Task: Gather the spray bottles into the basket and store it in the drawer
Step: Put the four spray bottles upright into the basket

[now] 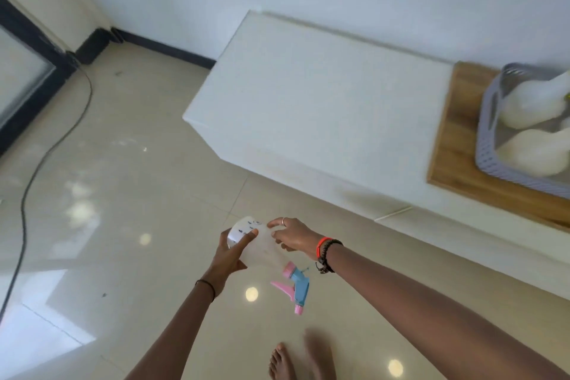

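Presently the spray bottle (262, 251) is clasped by left hand (229, 253) and right hand (294, 237), fingers seemingly curled round it; steady transfer to the basket (489, 120) at two o'clock is advised.

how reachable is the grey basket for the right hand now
Probably not without stepping closer: the right hand grips the translucent spray bottle, far from the grey perforated plastic basket; nothing stands between.

Glossy floor tiles (138, 194), wood board (456, 145), perforated plastic basket (487, 145), translucent bottle (265, 250)
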Action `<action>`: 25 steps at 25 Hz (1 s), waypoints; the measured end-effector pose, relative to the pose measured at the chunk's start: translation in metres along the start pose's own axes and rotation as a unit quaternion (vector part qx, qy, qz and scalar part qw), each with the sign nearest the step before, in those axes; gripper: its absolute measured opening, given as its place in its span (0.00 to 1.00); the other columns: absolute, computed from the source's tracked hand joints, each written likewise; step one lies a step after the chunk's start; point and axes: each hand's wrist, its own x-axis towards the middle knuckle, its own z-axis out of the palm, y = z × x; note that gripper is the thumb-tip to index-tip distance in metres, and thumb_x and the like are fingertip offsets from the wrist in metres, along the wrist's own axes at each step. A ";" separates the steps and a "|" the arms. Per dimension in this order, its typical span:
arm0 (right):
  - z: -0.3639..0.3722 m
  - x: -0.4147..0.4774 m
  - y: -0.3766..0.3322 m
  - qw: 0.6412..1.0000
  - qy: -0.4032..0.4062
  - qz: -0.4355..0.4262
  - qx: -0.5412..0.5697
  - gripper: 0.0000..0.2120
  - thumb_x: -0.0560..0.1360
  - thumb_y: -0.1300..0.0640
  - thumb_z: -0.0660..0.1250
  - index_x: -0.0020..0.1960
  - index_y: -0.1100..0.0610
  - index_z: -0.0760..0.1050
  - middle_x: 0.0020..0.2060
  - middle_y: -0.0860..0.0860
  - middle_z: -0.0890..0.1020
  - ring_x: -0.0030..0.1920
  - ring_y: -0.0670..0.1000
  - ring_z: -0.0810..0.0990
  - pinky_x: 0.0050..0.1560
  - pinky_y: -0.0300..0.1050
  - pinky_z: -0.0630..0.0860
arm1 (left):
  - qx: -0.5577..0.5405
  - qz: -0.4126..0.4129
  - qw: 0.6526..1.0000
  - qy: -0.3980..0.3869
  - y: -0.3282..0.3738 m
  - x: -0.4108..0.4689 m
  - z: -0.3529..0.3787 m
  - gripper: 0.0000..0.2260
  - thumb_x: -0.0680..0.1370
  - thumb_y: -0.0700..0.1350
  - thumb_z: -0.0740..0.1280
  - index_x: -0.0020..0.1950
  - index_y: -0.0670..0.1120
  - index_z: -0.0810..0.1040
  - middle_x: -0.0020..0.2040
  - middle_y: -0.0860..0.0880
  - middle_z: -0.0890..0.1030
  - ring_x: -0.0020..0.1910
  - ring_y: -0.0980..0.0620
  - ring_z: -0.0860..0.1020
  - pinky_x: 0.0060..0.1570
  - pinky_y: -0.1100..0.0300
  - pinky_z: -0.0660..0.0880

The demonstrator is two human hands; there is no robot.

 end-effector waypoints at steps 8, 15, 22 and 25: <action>-0.065 -0.133 -0.019 0.998 0.006 0.032 0.060 0.15 0.79 0.54 0.59 0.64 0.49 0.73 0.49 0.54 0.75 0.37 0.49 0.70 0.46 0.43 0.74 | 0.017 0.010 0.996 -0.084 0.081 -0.104 0.048 0.27 0.73 0.55 0.71 0.68 0.51 0.65 0.61 0.46 0.77 0.54 0.47 0.81 0.41 0.56 0.82; -0.100 -0.207 -0.009 0.983 -0.011 0.021 0.179 0.14 0.79 0.53 0.60 0.65 0.50 0.73 0.51 0.54 0.74 0.39 0.50 0.76 0.47 0.43 0.77 | -0.008 -0.026 0.986 -0.163 0.105 -0.154 0.080 0.32 0.67 0.61 0.70 0.67 0.53 0.64 0.60 0.45 0.76 0.54 0.44 0.80 0.43 0.56 0.81; -0.120 -0.268 0.034 0.960 -0.025 0.033 0.277 0.15 0.80 0.51 0.61 0.65 0.47 0.72 0.56 0.56 0.74 0.38 0.52 0.78 0.41 0.44 0.77 | 0.013 -0.055 0.971 -0.234 0.111 -0.189 0.117 0.33 0.67 0.61 0.70 0.68 0.53 0.64 0.61 0.44 0.74 0.59 0.41 0.77 0.55 0.50 0.81; -0.134 -0.296 0.056 0.938 -0.022 0.032 0.344 0.16 0.79 0.51 0.62 0.66 0.50 0.73 0.56 0.56 0.77 0.36 0.52 0.78 0.38 0.43 0.78 | 0.013 -0.069 0.965 -0.254 0.117 -0.201 0.139 0.33 0.67 0.61 0.70 0.69 0.53 0.65 0.63 0.42 0.74 0.61 0.40 0.77 0.58 0.49 0.80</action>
